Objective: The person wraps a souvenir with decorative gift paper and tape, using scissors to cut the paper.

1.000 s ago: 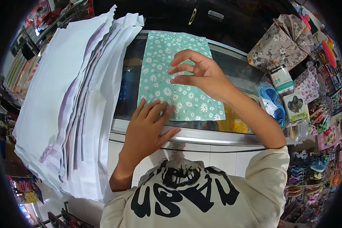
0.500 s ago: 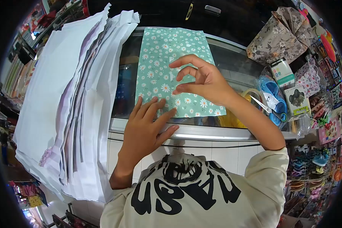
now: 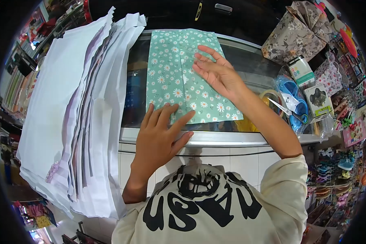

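A green sheet of daisy-print wrapping paper [image 3: 162, 65] lies flat on the glass counter, with a seam running lengthwise down its middle. A small pale patch shows beside the seam. My left hand [image 3: 158, 130] rests on the paper's near edge with its fingers spread. Over the upper right part of the paper is my right hand [image 3: 219, 75], its fingers loosely bent and apart. I see nothing held in it.
Stacked white paper sheets [image 3: 57, 93] cover the left side. On the right are scissors [image 3: 282, 107], a tape roll [image 3: 268, 95], a blue plastic-wrapped item [image 3: 290, 91], small boxes [image 3: 300, 71] and a floral-wrapped package [image 3: 292, 36]. A metal edge [image 3: 215, 138] borders the counter.
My right hand has moved up and away from the middle of the paper, and its fingers have loosened from a curl. My left hand stays on the near edge.
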{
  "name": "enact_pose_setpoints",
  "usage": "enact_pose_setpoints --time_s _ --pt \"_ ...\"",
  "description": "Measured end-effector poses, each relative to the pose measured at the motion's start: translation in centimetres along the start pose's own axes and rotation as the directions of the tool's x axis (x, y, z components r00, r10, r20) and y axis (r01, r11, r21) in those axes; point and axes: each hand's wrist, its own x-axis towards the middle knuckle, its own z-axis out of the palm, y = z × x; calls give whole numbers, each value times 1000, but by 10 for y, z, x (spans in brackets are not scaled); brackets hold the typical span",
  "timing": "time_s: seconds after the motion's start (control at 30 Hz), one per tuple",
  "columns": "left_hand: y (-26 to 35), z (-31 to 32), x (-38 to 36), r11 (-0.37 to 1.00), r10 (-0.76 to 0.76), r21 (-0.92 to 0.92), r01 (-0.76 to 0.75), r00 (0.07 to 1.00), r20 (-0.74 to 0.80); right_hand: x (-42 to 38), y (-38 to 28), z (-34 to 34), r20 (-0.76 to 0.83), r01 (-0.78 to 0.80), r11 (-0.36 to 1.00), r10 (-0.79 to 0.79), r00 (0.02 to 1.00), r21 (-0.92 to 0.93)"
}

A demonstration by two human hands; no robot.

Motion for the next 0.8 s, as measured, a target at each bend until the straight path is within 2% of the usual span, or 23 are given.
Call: enact_pose_setpoints --time_s 0.1,0.3,0.4,0.5,0.57,0.67,0.8 --pt "-1 0 -2 1000 18 3 -18 1000 21 -1 5 -5 37 -59 998 58 998 19" --pt "-2 1 -2 999 36 36 -38 998 45 -6 3 18 216 -127 991 117 969 33" --pt "-2 1 -2 999 28 42 -30 998 53 1 15 -5 202 -168 985 156 967 47" --pt "0 -4 2 1000 12 18 -13 998 65 4 14 -13 149 -138 988 127 981 65" --pt "-1 -12 10 1000 -3 -15 5 993 117 3 11 -9 225 -115 988 88 970 107" --pt "-6 -15 33 989 -122 -58 135 976 183 4 1 -3 366 -110 963 12 930 246" --pt "-22 10 49 997 72 0 -72 997 13 -4 -31 10 516 -90 917 -136 846 389"
